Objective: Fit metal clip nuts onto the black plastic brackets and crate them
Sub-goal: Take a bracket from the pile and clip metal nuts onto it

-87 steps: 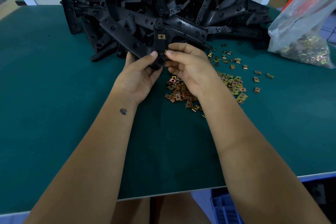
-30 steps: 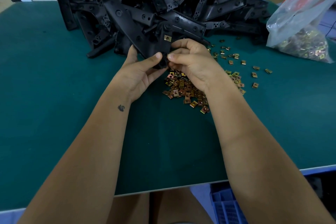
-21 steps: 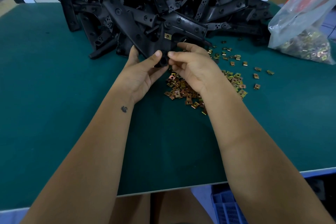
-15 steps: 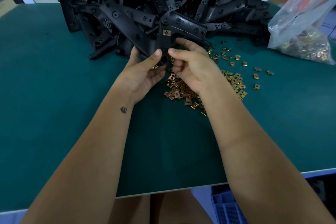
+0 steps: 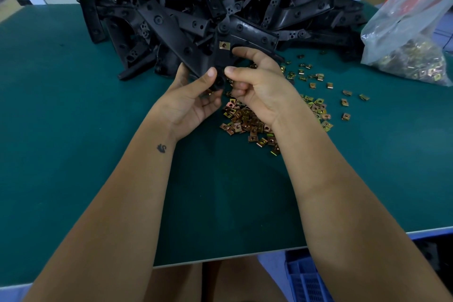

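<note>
Item: bracket, one clip nut seated, now raised slightly toward twelve o'clock; my left hand and right hand fingers both pinch it, second nut likely next.

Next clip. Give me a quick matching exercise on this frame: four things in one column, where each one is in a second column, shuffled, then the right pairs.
Things:
1. held bracket
2. loose clip nuts
3. clear plastic bag
4. blue crate

Places:
A. below the table's near edge
B. scattered on the green mat under the right hand
C. far right of the table
D. between both hands, one nut already fitted

Pairs: 1-D, 2-B, 3-C, 4-A
</note>
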Demonstrator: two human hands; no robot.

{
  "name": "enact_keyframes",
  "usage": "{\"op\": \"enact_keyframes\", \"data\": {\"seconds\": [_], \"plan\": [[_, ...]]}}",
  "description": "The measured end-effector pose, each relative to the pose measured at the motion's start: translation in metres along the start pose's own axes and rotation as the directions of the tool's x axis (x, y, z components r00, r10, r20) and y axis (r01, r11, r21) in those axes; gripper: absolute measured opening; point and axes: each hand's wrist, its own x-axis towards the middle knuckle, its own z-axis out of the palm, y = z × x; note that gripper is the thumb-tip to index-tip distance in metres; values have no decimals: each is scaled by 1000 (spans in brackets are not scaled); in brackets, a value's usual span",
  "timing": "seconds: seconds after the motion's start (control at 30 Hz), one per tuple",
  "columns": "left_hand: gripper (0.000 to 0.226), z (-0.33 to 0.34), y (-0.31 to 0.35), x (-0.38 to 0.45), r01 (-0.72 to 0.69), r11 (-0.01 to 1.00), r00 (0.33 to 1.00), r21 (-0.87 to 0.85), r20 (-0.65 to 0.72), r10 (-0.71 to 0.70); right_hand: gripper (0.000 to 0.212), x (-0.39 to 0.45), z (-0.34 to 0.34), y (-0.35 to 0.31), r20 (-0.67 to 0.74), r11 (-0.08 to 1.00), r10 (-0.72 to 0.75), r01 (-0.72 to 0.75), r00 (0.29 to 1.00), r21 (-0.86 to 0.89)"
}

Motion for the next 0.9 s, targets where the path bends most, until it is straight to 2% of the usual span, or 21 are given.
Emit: {"op": "enact_keyframes", "data": {"seconds": [0.57,0.9], "plan": [[43,-3,0,-1,40,999,997,29,68,-42,30,-3,-10,-8,106,991,16,-2,994,-130],[50,1,-4,1,-18,999,1000,29,8,17,27,3,-3,3,-9,997,-24,24,1000,-76]]}}
